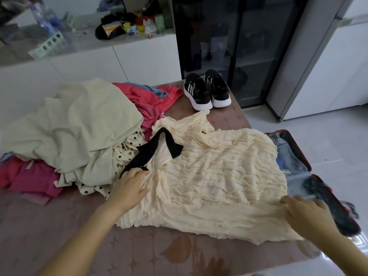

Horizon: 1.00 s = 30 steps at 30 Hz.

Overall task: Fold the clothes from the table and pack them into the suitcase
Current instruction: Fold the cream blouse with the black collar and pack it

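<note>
Brown patterned worktop (139,253) carries cream crinkled dress (215,176), spread flat. Red open suitcase (299,151) beside it holds blue denim (282,144). Left hand (129,186) presses flat on dress; right hand (304,214) curls, gripping its hem.

1. a single wide-angle view comes from the person's head, above the near edge of the table (139,253).
2. it faces forward and down across the table, and tall lines beyond the table lean outward.
3. it sits close: the left hand (129,186) and right hand (304,214) enter from below, and the cream garment (219,176) on the table fills mid-frame.
4. right of the table it catches the suitcase (298,150); behind the table, white cabinets (89,64).
</note>
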Motion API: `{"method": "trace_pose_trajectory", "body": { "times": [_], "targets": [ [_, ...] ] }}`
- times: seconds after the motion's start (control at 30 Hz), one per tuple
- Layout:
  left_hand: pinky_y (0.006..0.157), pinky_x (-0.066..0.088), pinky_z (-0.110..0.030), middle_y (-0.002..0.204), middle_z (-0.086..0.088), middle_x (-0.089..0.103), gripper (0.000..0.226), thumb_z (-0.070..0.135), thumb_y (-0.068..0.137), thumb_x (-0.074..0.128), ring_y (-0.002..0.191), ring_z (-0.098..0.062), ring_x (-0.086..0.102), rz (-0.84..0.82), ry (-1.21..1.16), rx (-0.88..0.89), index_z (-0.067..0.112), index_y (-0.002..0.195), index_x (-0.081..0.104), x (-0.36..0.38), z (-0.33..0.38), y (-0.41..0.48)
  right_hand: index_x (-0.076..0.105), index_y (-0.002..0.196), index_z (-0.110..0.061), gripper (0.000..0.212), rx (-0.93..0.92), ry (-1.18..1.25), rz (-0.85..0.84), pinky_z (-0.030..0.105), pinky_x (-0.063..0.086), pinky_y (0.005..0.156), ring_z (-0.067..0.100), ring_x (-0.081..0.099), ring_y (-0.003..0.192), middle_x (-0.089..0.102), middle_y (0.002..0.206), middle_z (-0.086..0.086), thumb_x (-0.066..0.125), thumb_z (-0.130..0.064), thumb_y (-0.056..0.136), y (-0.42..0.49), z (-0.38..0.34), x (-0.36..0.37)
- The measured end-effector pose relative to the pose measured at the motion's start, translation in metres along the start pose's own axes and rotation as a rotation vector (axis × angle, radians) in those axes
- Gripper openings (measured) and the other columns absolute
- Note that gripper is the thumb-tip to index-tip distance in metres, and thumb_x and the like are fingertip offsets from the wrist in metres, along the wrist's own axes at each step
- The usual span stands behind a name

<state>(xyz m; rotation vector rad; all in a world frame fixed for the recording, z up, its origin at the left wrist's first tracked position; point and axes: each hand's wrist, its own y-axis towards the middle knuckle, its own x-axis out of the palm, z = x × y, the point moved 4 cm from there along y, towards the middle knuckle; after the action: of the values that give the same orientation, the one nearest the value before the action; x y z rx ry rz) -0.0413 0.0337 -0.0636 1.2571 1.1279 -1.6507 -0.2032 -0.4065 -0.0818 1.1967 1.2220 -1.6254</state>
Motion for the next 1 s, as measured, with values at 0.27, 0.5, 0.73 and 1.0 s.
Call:
{"method": "trace_pose_trajectory", "body": {
  "times": [0.27,0.5,0.73,1.0],
  "targets": [
    [0.103,0.035,-0.032,0.146,0.002,0.031,0.057,0.042,0.090,0.055,0.131,-0.021,0.034,-0.038,-0.082,0.060,0.022,0.141,0.039,-0.020,0.026,0.052,0.054,0.103,-0.039,0.034,-0.239,0.108,-0.055,0.033,0.037,0.093,0.011,0.057,0.089,0.051,0.092,-0.016,0.042,-0.060,0.081,0.010,-0.038,0.004],
    [0.106,0.035,-0.038,0.130,-0.004,0.049,0.041,0.031,0.086,0.065,0.126,-0.026,0.043,0.013,-0.141,0.140,0.015,0.122,0.058,-0.060,0.041,0.132,0.062,0.098,-0.034,0.049,-0.079,0.285,0.096,0.030,0.046,0.081,0.005,0.057,0.077,0.062,0.094,-0.014,0.039,-0.073,0.079,0.073,-0.011,-0.037],
    [0.097,0.040,-0.034,0.121,-0.011,0.060,0.032,0.021,0.086,0.064,0.114,-0.027,0.054,0.043,-0.194,0.120,0.009,0.115,0.062,-0.085,0.064,0.234,0.061,0.118,-0.025,0.035,0.108,0.470,0.129,0.042,0.047,0.089,0.026,0.062,0.102,0.062,0.119,0.004,0.056,-0.045,0.089,0.179,0.012,-0.063],
    [0.102,0.039,-0.038,0.141,-0.009,0.046,0.077,0.050,0.079,0.068,0.127,-0.027,0.046,-0.171,-0.134,0.003,0.010,0.138,0.040,-0.027,0.093,0.292,0.034,0.140,-0.025,0.053,0.074,0.265,-0.097,0.046,0.023,0.109,0.030,0.048,0.125,0.054,0.135,0.007,0.052,-0.042,0.092,0.236,-0.012,-0.059]
  ]
}}
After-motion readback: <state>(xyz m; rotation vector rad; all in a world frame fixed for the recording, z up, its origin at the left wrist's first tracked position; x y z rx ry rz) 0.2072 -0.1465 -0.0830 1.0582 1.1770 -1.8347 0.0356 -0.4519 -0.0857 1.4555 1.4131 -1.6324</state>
